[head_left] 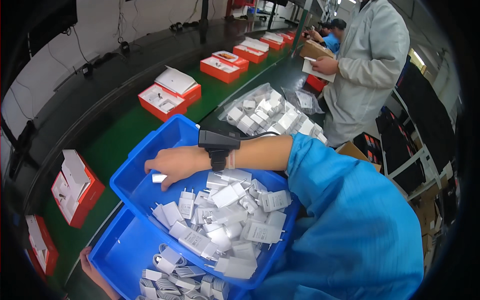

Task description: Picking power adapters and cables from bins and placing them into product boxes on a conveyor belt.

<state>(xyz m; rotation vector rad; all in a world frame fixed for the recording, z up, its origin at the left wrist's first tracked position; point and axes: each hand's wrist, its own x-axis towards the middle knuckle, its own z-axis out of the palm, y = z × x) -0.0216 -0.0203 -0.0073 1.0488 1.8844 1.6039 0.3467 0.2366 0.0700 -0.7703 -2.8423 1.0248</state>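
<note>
Your right hand (pixel 177 162) reaches across into the upper blue bin (pixel 150 145), fingers curled over a white charger plug (pixel 159 178) on the bin floor; whether they actually clamp it cannot be told. Your left hand (pixel 92 272) grips the outer edge of the lower blue bin (pixel 117 250) of coiled white cables (pixel 175 277). Just right of your right hand lies the heap of white chargers (pixel 230 220); beyond it, open red boxes (pixel 162 102) on the green conveyor belt (pixel 115 140).

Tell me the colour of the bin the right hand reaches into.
Blue: the bin under the right hand shows plainly in the head view.
</note>
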